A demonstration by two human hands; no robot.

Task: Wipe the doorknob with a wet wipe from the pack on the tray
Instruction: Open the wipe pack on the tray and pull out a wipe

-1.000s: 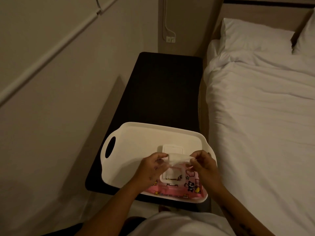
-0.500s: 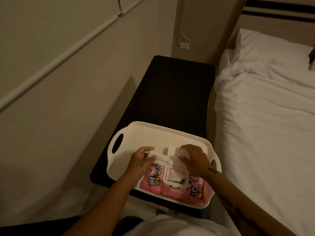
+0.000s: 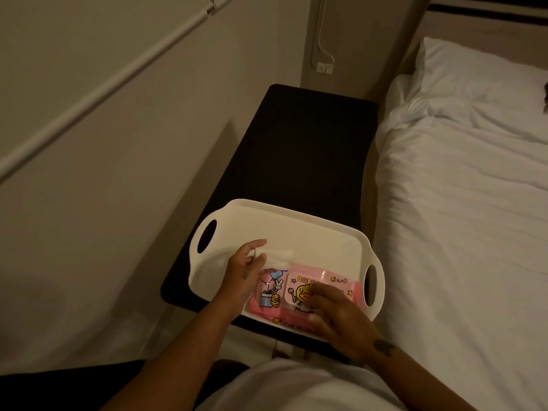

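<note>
A pink pack of wet wipes (image 3: pixel 274 292) with cartoon prints lies at the near side of a white tray (image 3: pixel 284 229) with two handle holes. My left hand (image 3: pixel 244 272) holds a folded white wet wipe (image 3: pixel 278 256) just above the pack's left end. My right hand (image 3: pixel 335 314) rests flat on the pack's lid, which is down, with the fingers spread. No doorknob is in view.
The tray stands on the near end of a dark narrow bench (image 3: pixel 299 155) between a beige wall (image 3: pixel 103 173) and a bed with white sheets (image 3: pixel 474 218) and a pillow (image 3: pixel 480 81). A wall socket with a cable (image 3: pixel 324 67) is behind the bench.
The wipe has come free of the pack and stays in my left hand. My right hand let go of it and pressed the pack's lid down.
</note>
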